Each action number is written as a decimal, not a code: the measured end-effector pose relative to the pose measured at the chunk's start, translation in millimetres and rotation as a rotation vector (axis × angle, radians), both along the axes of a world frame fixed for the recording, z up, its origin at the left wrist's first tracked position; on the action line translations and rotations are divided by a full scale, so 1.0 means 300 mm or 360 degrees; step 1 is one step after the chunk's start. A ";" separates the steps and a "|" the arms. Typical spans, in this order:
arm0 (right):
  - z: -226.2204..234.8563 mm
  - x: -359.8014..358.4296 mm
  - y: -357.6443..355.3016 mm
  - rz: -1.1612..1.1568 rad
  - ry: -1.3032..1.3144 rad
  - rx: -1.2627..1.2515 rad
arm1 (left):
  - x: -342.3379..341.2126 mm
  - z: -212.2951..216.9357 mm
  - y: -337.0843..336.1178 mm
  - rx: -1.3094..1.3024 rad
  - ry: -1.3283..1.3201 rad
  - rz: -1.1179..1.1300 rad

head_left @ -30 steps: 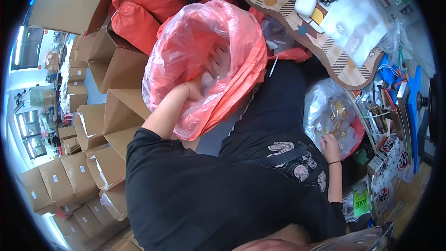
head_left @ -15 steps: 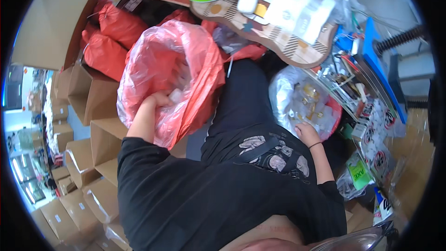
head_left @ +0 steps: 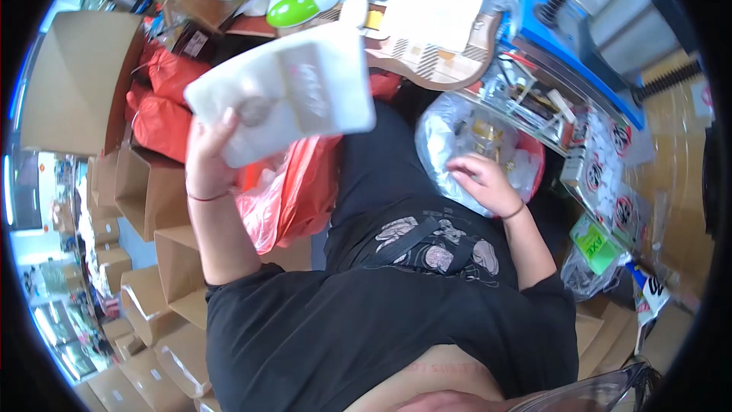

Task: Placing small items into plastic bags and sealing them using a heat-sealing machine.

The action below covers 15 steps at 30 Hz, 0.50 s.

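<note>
A flat, frosted white plastic pouch [head_left: 335, 95] with print on its face is raised in my left hand [head_left: 209, 154], whose thumb lies over its near edge. It hangs above a large red plastic bag [head_left: 305, 198] and covers much of the bag's mouth. My right hand [head_left: 492, 185] hovers at the near rim of a red bin [head_left: 538, 159] with a clear plastic liner [head_left: 435, 145]. Its fingers are loosely apart, with nothing seen in them. Inside the bin sit small clear packets [head_left: 486, 136] with yellowish bits.
A patterned wooden board [head_left: 435, 65] ahead bears another white pouch [head_left: 438, 0] and a green-and-white toy-like object [head_left: 301, 6]. Filled red bags [head_left: 162, 126] and open cardboard boxes [head_left: 141, 191] crowd the left. A blue-edged metal machine [head_left: 610, 69] stands at the right.
My left hand has come up out of the red bag, now with the white pouch in it. My right hand has shifted left and forward, its fingers loosening. The view has turned slightly.
</note>
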State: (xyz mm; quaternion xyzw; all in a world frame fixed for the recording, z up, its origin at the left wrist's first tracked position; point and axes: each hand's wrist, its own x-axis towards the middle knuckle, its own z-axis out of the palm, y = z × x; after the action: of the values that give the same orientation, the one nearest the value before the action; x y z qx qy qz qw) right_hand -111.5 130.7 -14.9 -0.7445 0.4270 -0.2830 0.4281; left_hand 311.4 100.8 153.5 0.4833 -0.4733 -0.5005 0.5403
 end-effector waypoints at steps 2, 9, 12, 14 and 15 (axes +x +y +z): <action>0.067 0.072 -0.001 -0.0063 -0.0764 0.0513 | -0.172 -0.057 -0.001 0.0100 0.0345 -0.0251; -0.007 -0.074 0.058 0.0603 -0.2149 0.1771 | -0.542 -0.211 0.024 -0.0802 -0.0226 -0.0894; -0.060 -0.141 0.160 0.0254 -0.2599 0.2076 | -0.617 -0.291 0.034 -0.1002 -0.0468 -0.0946; 0.014 -0.184 0.185 0.0167 -0.2044 0.1261 | -0.650 -0.336 0.048 -0.1137 -0.0637 -0.0952; 0.046 -0.196 0.198 0.0117 -0.1737 0.0877 | -0.661 -0.350 0.053 -0.1208 -0.0720 -0.0951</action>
State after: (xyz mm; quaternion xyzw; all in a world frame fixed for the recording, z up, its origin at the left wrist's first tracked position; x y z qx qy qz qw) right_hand -170.2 190.0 -1.2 -0.3682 0.1777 -0.4877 0.7714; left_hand 113.0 116.8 48.4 0.1939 -0.8427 -0.3094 0.3956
